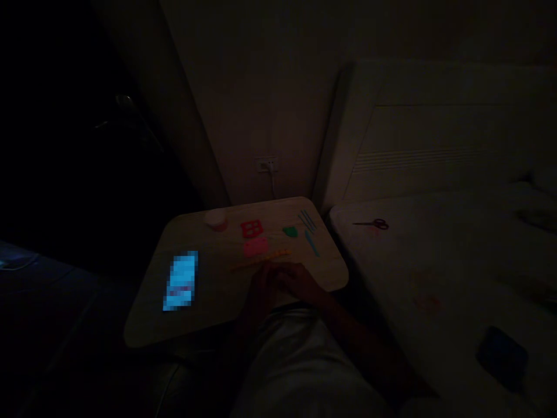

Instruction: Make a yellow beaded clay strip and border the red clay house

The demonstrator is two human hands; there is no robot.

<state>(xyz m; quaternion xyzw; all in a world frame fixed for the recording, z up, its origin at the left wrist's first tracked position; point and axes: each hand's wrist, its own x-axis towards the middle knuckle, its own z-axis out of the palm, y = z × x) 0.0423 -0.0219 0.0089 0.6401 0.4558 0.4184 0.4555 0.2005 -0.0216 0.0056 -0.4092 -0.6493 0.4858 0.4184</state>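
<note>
My left hand and my right hand are close together over the front part of the small table. The fingers of both look curled and meet in the middle, and the dark hides whatever is between them. Just beyond them lies a long, thin orange-yellow strip. Behind that strip are a pink flat piece and a red window-shaped frame. A green piece lies to their right, beside a light-blue knife-shaped tool and several thin sticks.
At the table's back left stands a pale tub. A glowing screen, pixelated, lies on the left. Scissors and a dark blue object rest on the bed at right. A plugged wall socket is behind the table.
</note>
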